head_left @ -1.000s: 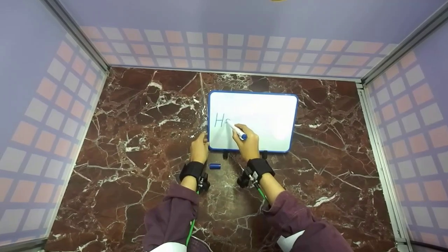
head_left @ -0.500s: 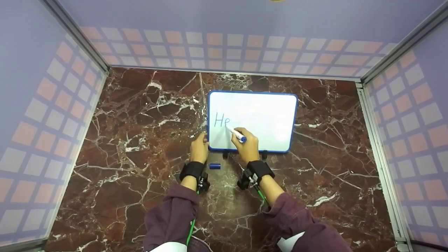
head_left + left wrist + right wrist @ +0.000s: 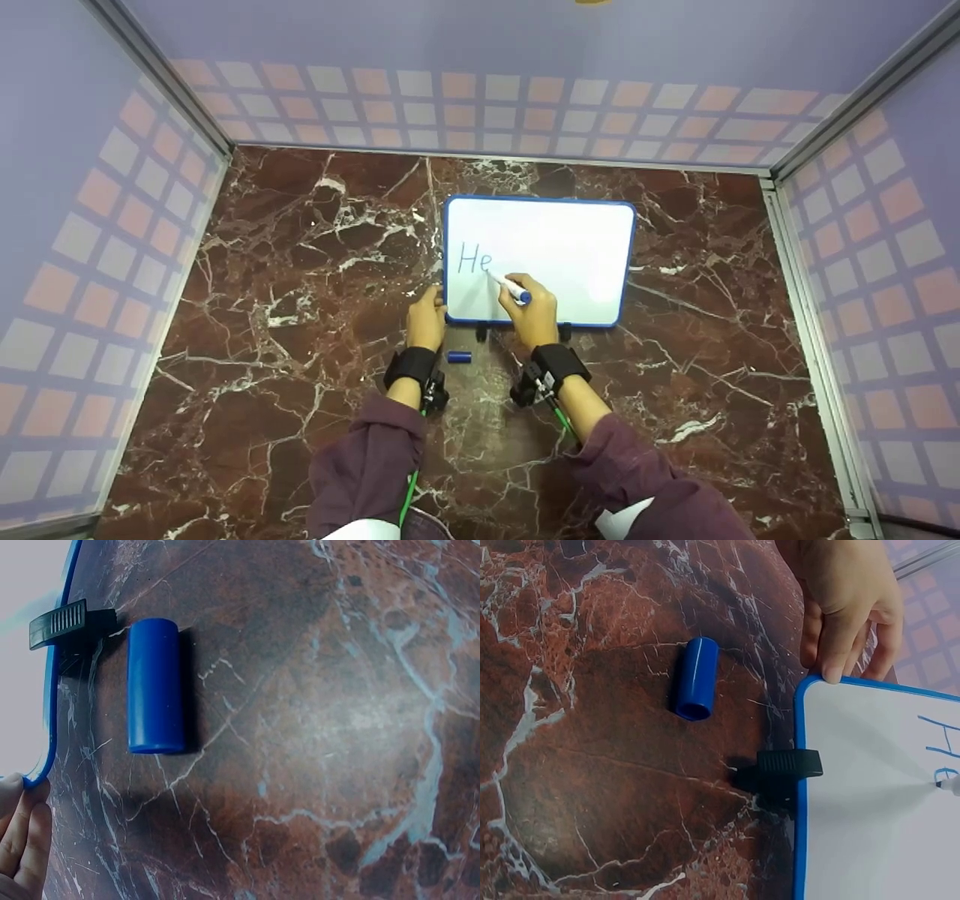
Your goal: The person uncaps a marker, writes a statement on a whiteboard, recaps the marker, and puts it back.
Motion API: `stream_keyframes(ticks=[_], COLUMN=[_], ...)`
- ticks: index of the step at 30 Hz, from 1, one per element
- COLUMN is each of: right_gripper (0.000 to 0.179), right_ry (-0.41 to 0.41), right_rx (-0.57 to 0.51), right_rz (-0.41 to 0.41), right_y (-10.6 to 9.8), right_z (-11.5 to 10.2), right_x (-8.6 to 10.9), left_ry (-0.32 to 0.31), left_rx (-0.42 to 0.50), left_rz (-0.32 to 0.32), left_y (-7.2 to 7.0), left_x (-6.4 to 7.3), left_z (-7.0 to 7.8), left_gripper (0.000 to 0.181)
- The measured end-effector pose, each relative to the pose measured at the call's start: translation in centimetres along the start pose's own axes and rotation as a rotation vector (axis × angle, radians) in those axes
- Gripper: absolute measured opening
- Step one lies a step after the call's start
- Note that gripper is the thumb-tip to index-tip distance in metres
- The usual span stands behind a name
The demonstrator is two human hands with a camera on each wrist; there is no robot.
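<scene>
A blue-framed whiteboard (image 3: 574,244) lies on the marbled surface, with "He" in dark strokes at its left. My right hand (image 3: 535,315) pinches a white marker (image 3: 504,282) with a blue end, its tip at the lower end of the "e". In the right wrist view, the marker (image 3: 950,785) shows only its tip at the right border. My left hand (image 3: 426,321) holds the board's near left corner, thumb on the rim and fingers (image 3: 31,840) below it. A loose blue marker cap (image 3: 459,357) lies on its side between my wrists.
Two black clips sit on the board's near edge; one black clip (image 3: 60,625) shows close to the marker cap in the left wrist view. Purple-blue walls (image 3: 495,45) with checked bands enclose the marbled table (image 3: 315,420) at the back and both sides.
The "e" has gone from a partial stroke to a full letter. My right hand and the marker have shifted slightly down. The left hand keeps its place on the corner.
</scene>
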State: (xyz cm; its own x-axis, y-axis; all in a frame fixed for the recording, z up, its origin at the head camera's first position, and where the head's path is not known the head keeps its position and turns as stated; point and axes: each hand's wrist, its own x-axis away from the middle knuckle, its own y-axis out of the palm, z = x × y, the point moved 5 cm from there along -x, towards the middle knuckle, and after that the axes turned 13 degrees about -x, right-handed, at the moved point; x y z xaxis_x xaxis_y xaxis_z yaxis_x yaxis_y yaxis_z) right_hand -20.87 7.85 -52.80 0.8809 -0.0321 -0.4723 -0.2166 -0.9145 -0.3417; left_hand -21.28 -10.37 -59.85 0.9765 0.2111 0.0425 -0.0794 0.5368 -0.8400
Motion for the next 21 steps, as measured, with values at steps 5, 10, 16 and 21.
stream_keyframes(ticks=[5, 10, 16, 21], right_gripper=[0.015, 0.015, 0.016, 0.018], right_ry=[0.019, 0.004, -0.037, -0.025], right_rx=[-0.002, -0.002, -0.012, -0.014], right_rz=[0.007, 0.013, 0.055, 0.052], right_y=[-0.15, -0.26, -0.79, -0.95], right_z=[-0.08, -0.13, -0.27, -0.34], right_x=[-0.07, -0.18, -0.68, -1.01], left_ry=[0.000, -0.009, 0.019, 0.024], left_rx=[0.012, 0.025, 0.012, 0.011], left_rz=[-0.006, -0.016, 0.001, -0.002], left_y=[-0.05, -0.12, -0.26, -0.26], left_x=[0.08, 0.07, 0.06, 0.12], left_z=[-0.05, -0.07, 0.10, 0.13], left_gripper=[0.033, 0.034, 0.033, 0.033])
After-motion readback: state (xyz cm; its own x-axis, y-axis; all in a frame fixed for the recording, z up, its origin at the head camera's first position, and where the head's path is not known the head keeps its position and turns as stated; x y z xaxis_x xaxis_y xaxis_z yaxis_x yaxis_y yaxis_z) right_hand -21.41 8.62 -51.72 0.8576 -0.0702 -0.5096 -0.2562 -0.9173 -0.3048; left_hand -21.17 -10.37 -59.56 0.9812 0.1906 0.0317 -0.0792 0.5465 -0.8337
